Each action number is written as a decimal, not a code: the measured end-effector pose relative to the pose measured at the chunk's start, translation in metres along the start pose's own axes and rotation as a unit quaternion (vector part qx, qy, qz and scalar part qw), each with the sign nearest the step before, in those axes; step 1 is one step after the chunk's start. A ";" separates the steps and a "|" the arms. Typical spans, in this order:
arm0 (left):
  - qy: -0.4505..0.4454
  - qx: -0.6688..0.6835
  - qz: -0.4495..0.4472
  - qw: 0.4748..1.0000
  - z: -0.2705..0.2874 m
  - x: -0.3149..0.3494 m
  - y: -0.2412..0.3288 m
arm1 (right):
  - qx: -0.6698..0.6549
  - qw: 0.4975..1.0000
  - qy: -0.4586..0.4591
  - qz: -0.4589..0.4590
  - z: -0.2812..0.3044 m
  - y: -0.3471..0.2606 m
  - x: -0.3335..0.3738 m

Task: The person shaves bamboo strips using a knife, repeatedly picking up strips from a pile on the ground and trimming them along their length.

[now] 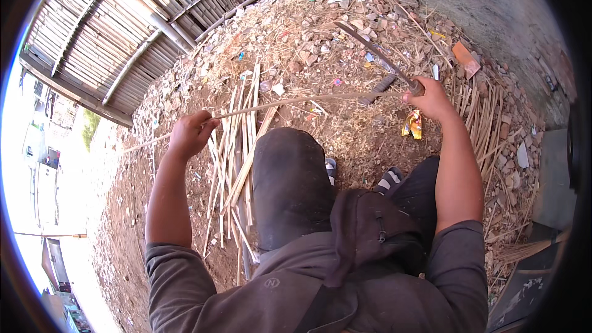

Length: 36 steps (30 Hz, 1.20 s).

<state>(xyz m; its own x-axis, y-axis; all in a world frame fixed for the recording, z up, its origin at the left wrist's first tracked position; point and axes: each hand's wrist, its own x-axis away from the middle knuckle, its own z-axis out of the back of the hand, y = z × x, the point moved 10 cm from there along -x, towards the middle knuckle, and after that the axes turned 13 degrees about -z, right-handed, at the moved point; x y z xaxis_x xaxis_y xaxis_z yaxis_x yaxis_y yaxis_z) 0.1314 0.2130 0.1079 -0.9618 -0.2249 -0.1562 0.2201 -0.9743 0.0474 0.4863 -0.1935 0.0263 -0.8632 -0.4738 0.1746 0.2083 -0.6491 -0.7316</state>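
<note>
A long, thin bamboo strip (pixel 308 98) stretches across in front of me at about knee height. My left hand (pixel 192 134) is closed on it, and its far end runs on past that hand to the left. My right hand (pixel 431 97) is closed round the handle of a machete (pixel 376 53), whose dark, curved blade points up and to the left. The strip's right end meets the thumb of this same hand. Split bamboo strips (pixel 245 129) lie in a loose pile on the ground between my left arm and my knee.
More strips (pixel 478 126) lie right of my right forearm. A dark, ridged cylindrical piece (pixel 378 89) and a yellow wrapper (pixel 412 124) rest on the rubble-strewn ground. A bamboo-slat wall (pixel 117 31) stands at far left, a brick wall (pixel 493 6) at far right.
</note>
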 end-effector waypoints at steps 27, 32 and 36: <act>0.114 -0.066 0.032 0.991 0.017 0.025 -0.020 | 0.064 0.996 0.067 -0.020 0.020 0.000 -0.003; 0.059 -0.053 0.010 0.997 0.002 0.035 -0.007 | 0.166 0.942 0.239 0.170 0.032 -0.024 0.016; 0.021 -0.019 0.055 0.998 -0.011 0.052 0.016 | 0.228 0.853 0.354 0.309 0.030 -0.062 0.055</act>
<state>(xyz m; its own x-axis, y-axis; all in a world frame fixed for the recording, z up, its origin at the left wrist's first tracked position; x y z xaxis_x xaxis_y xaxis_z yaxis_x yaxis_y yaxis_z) 0.0864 0.1859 0.0892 -0.9243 -0.3291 -0.1932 0.3297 -0.9436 0.0300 0.4397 -0.1966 0.1007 -0.5515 -0.4359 -0.7113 0.7419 -0.6462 -0.1792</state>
